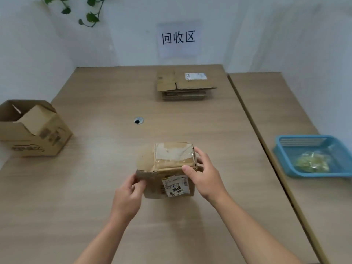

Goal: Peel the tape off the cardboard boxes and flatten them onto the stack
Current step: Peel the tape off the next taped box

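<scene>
Cardboard box at frame centre: my left hand pinches its flap, my right hand grips the taped corner; next, peel tape.

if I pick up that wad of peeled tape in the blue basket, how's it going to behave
The tape wad is a loose crumple of clear film, so probably very light and floppy, squashing in the fingers. Peeled tape likely stays sticky and may cling to skin or the blue basket. Unlikely to roll.
</scene>
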